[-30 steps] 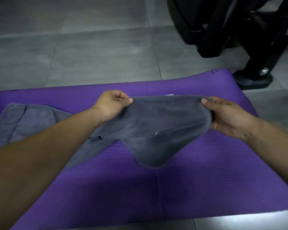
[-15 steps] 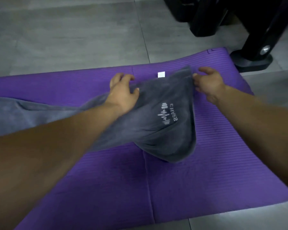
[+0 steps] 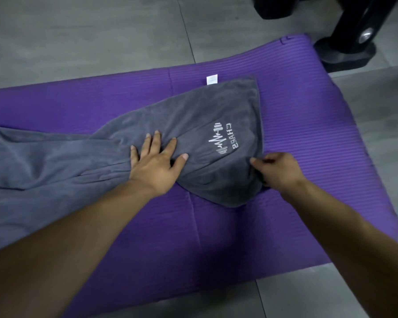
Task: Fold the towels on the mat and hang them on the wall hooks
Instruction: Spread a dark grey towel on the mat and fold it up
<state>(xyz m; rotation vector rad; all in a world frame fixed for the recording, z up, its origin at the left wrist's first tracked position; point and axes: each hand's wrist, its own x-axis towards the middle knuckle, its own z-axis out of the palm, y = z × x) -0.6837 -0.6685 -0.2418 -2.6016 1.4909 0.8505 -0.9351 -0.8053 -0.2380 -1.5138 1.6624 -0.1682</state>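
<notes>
Purple mat [image 3: 308,115] on tile floor [image 3: 90,37], grey towel [image 3: 205,106] laid across. Pressing towel w/ flat, released left grip [image 3: 155,167]; pinching its edge w/ right grip [image 3: 278,171].

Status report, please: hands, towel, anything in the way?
Left hand flat, pressing grey towel onto mat. Right hand pinching towel's near right edge. Black stand beyond mat corner, away from towel.
</notes>
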